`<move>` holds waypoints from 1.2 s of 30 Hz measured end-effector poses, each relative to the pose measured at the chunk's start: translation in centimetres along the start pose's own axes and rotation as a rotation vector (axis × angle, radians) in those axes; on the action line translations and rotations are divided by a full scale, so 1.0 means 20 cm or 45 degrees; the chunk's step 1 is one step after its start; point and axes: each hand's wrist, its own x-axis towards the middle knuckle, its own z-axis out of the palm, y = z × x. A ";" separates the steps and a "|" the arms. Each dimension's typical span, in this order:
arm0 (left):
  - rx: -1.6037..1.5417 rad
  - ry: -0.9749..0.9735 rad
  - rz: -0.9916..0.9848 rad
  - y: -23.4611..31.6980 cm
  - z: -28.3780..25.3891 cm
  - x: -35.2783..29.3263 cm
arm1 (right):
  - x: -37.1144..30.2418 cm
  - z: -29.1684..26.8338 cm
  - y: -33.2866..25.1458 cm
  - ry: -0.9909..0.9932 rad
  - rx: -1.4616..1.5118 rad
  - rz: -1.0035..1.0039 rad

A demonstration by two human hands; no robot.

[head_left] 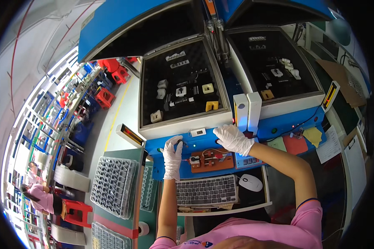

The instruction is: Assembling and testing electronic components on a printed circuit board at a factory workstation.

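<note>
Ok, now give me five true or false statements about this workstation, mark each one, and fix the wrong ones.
1. The left hand and right hand are both gloved in white. True.
2. The mouse lies to the left of the keyboard. False: it lies to the right of it.
3. The left-hand blue lid stands raised. True.
4. The yellow note lies between the green note and the red note. False: the red one is in the middle.
5. Both hands are at the blue front panel. True.
</note>
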 end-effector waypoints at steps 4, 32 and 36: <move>-0.072 0.031 -0.064 0.00 -0.04 0.01 | 0.00 -0.03 -0.04 -0.034 0.008 0.059; 0.771 0.509 -0.971 0.50 -1.29 -0.54 | -0.07 0.12 -0.04 0.433 0.468 -0.315; 1.063 0.451 -1.146 0.54 -1.26 -0.61 | -0.08 0.14 -0.02 0.426 0.483 -0.342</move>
